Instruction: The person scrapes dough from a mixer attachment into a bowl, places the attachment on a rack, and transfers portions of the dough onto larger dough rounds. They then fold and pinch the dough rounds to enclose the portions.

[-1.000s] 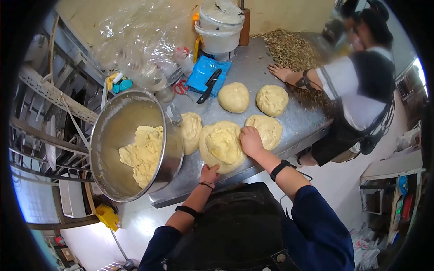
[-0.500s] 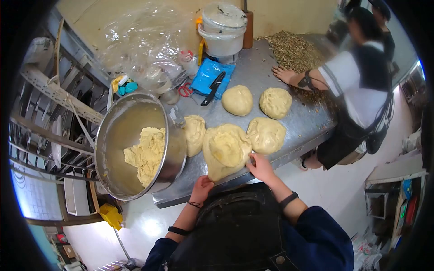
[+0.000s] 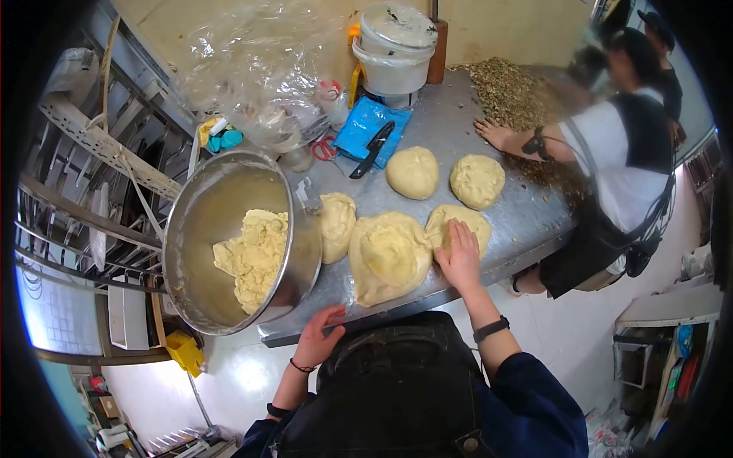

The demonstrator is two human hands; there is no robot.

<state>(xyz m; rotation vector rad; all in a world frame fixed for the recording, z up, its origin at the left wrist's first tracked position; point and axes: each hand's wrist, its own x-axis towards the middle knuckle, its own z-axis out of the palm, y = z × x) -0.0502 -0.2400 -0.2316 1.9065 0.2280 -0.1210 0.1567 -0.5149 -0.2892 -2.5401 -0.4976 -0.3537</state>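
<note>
A flattened piece of dough [image 3: 365, 276] lies at the front of the metal table, with a paler, yellower mass [image 3: 393, 256] spread on its middle. My right hand [image 3: 460, 258] rests on the dough lump [image 3: 479, 224] just to its right, fingers stretched out over the top. Holding nothing, my left hand [image 3: 321, 336] hovers off the table's front edge with thumb and fingers apart. Another dough lump [image 3: 337, 227] sits between the flattened dough and a big steel bowl [image 3: 304, 256]. Inside the tilted bowl is a crumbly yellow mass [image 3: 259, 259].
Two round dough balls [image 3: 412, 173] [image 3: 477, 182] sit farther back. A black knife [image 3: 372, 150] lies on a blue packet [image 3: 359, 126] beside red scissors [image 3: 324, 148]. White tubs [image 3: 393, 61] stand behind. At right, a co-worker's hand [image 3: 495, 135] touches a brown heap [image 3: 508, 91].
My right hand has let go of the flattened dough's edge and moved onto the lump at right. My left hand has released its edge and drawn back leftward. The view has shifted slightly.
</note>
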